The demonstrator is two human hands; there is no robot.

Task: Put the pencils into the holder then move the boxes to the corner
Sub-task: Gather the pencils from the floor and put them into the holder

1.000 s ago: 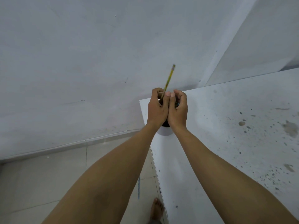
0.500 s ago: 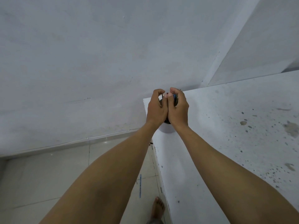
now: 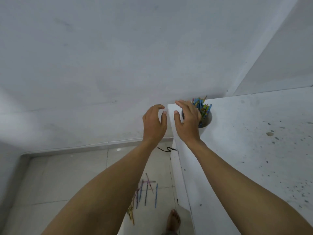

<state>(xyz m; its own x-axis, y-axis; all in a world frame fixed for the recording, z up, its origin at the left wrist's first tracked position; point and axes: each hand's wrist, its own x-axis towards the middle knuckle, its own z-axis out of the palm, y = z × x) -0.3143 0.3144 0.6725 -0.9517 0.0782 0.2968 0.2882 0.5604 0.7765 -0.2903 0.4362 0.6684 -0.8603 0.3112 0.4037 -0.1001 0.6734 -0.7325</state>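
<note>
While both our arms reach forward, our left hand (image 3: pixel 155 123) and right hand (image 3: pixel 188 122) hover side by side, thumbs a small gap apart, and neither grips anything. The left hand's fingers are loosely bent with the thumb raised. The right hand's fingers are straighter and spread, palm down.

Just beyond the right hand, and a little to its right, the holder (image 3: pixel 207 119) stands on the white speckled surface (image 3: pixel 254 150), close to the far left corner. We see it from above as a round cup with a pale rim, and the right hand's fingers hide its left part. We cannot tell whether those fingers touch it. A dense bundle of pencils (image 3: pixel 202 107), mostly blue with some yellow and green, stands in the holder and leans away from the hand.

The left hand hangs off the surface's left edge, over the tiled floor (image 3: pixel 59 184), with the pale wall (image 3: pixel 101 65) behind it.

Well apart from both hands, down below the left forearm, loose pencils (image 3: pixel 147 192) lie scattered on the floor, blue and purple ones crossing one another and a yellow one nearest us. Between the two wrists a black squiggle (image 3: pixel 166 149) shows on the floor beside the surface's edge. A bare foot (image 3: pixel 173 221) stands under the right forearm, beside the surface's base.
</note>
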